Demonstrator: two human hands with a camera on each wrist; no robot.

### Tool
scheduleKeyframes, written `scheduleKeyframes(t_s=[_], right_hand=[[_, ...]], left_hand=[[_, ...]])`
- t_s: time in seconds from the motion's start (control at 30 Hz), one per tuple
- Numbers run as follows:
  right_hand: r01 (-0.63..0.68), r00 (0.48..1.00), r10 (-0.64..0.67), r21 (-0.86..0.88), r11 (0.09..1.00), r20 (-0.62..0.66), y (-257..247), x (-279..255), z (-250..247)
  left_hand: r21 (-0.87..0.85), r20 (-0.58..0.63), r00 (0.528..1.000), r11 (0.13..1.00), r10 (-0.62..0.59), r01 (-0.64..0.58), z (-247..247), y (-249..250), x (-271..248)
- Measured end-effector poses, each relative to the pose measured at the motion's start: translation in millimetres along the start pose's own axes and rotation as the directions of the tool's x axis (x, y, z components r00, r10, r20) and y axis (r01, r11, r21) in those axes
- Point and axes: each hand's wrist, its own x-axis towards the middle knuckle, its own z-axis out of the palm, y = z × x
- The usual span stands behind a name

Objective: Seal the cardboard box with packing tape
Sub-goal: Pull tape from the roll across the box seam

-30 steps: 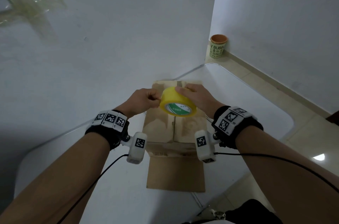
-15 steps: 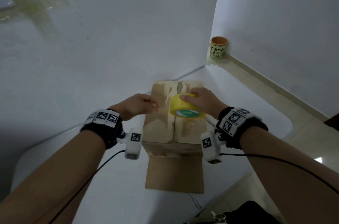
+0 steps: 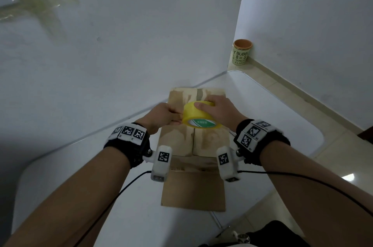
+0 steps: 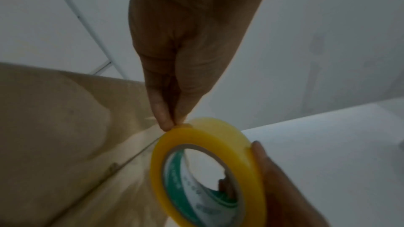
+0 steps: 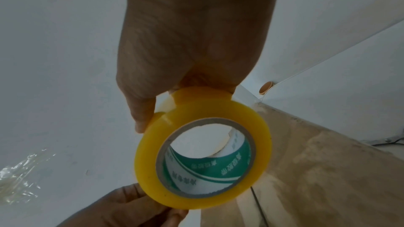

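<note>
A brown cardboard box stands on the white table, its top flaps closed along a centre seam. Just above the seam, my right hand grips a yellow roll of packing tape from the top, the green-printed core facing me. My left hand is at the roll's left side. In the left wrist view its thumb and forefinger are pinched together against the rim of the roll. Whether a loose tape end lies between them is hidden. The right wrist view shows the roll with a small raised tab beside my thumb.
A flat cardboard flap lies on the table in front of the box. A paper cup stands on the floor in the room's corner. Crossed strips of old tape stick to the wall on the left. The table's right edge is close to the box.
Half a second ago my left hand was off the roll, to its left; it has come back and now pinches at the roll's rim. The right hand has kept the roll over the box.
</note>
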Motion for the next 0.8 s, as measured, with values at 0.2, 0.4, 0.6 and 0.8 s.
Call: scheduleKeyframes(t_s=[0.2, 0.4, 0.6, 0.8], right_hand=[[-0.020, 1.000, 0.019, 0.067, 0.998, 0.017, 2, 1, -5], [-0.039, 0.999, 0.038, 0.123, 0.992, 0.013, 5, -3, -5], [-0.033, 0.998, 0.026, 0.104, 0.994, 0.061, 4, -6, -3], [-0.062, 0.992, 0.042, 0.169, 0.984, 0.121, 3, -10, -1]], left_hand=[[0.084, -0.020, 0.987, 0.984, 0.160, -0.158, 1, -5, -7], [0.271, -0.064, 0.959, 0.930, 0.275, -0.249, 5, -6, -7], [0.175, 0.049, 0.970, 0.954, 0.237, -0.242, -3, -8, -9], [0.222, 0.167, 0.971, 0.953, 0.169, -0.204, -11, -12, -10]])
